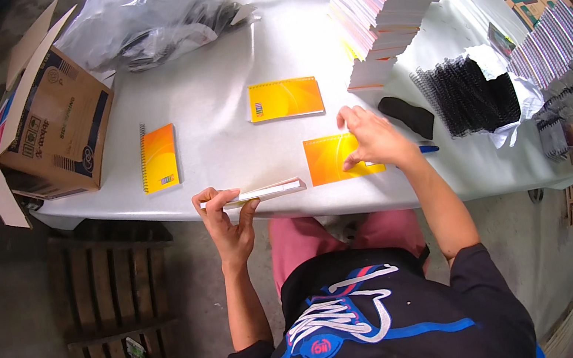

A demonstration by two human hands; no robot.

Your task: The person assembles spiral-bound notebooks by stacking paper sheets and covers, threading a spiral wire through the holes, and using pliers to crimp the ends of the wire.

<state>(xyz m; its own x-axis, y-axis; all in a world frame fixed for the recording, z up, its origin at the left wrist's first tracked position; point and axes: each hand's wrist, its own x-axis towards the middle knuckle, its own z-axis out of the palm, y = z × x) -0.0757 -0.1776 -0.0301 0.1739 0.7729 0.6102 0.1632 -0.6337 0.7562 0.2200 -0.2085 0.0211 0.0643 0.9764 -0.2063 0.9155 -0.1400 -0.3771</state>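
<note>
My left hand (223, 215) is closed round a thin block of white paper (273, 191), held tilted with its edge showing near the table's front edge. My right hand (374, 139) is over the right part of a yellow-orange notebook cover (327, 160) with holes along its top edge. Its fingers are apart, and the thumb is at the cover; I cannot tell whether it presses on it. Behind lies another yellow notebook block (285, 99). A spiral-bound notebook (160, 158) lies farther left.
A tall stack of notebook blocks (380, 14) stands at the back right. Black spiral bindings (472, 95), a dark pouch-like thing (408, 117) and a blue pen (429, 149) lie right. An open carton (57, 125) and clear plastic bag (141, 18) occupy the left. Wooden pallets (112, 281) are below.
</note>
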